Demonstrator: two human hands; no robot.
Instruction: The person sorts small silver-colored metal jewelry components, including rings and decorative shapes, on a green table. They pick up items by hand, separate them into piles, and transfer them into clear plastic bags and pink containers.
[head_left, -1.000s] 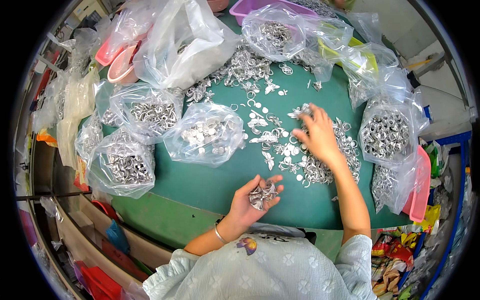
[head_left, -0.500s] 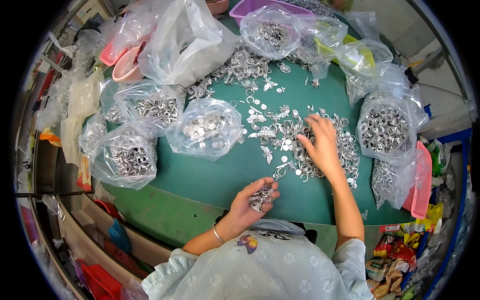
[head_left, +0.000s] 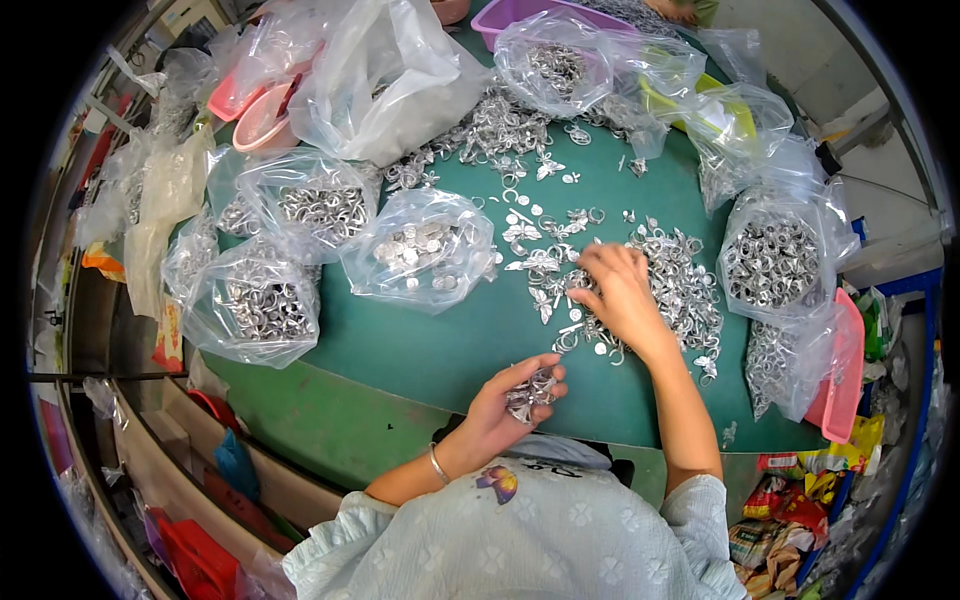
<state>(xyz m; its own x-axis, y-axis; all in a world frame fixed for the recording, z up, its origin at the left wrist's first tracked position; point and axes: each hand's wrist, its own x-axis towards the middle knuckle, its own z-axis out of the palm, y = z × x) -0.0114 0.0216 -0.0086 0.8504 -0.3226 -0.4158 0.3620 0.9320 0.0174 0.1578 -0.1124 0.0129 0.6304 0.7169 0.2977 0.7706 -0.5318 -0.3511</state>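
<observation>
Silver-coloured metal pieces (head_left: 530,396) fill the left grip (head_left: 501,398), fingers curled round them, probably against spilling. Ahead-right of it, the right grip (head_left: 618,290) bends over a loose heap (head_left: 686,292) on the desk (head_left: 420,350), spread perhaps for reach; whether it pinches anything I cannot tell. One handful, one heap beneath, one disc bag (head_left: 425,248) leftward.

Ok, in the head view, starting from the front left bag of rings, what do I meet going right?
Clear bag of rings, bag of flat discs, left hand holding metal pieces, right hand, another bag of rings, pink tray.
</observation>
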